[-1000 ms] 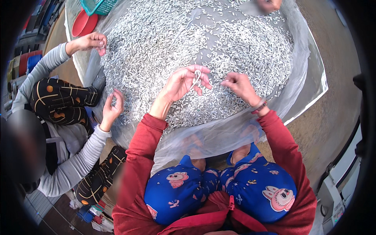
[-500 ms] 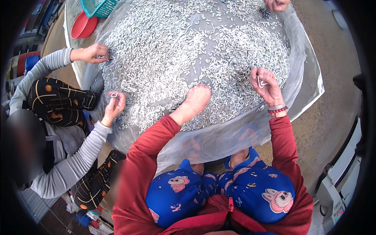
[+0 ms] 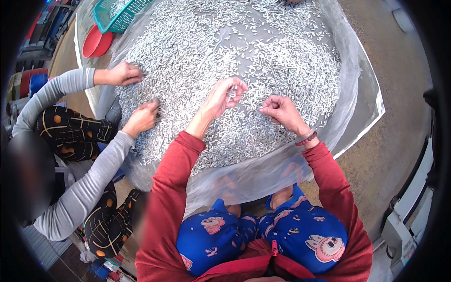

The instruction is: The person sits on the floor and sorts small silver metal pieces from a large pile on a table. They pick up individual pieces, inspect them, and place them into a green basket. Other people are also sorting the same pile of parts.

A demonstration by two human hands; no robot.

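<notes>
A wide heap of small, short silver-white pieces [image 3: 178,94], rod-like in shape, is spread over a sheet before me. Above its middle, my left hand [image 3: 221,97] is turned partly palm up, with curled fingers around a few of these pieces. To its right, my right hand [image 3: 284,113] hovers low over the heap, thumb and fingertips pinched together. Whether a piece sits in that pinch is too small to tell. A bracelet [image 3: 306,138] circles my right wrist.
At left, a co-worker's two hands [image 3: 124,74] reach into the same heap from grey sleeves. A red bowl [image 3: 97,42] and a green basket [image 3: 123,18] stand at the far left. Translucent plastic sheeting [image 3: 244,176] rims the heap. White equipment [image 3: 399,235] stands at the lower right.
My left hand has lifted off the heap and turned over, showing pieces in its fingers. My right hand has moved left and down toward the heap. The co-worker's near hand has moved onto the pieces.
</notes>
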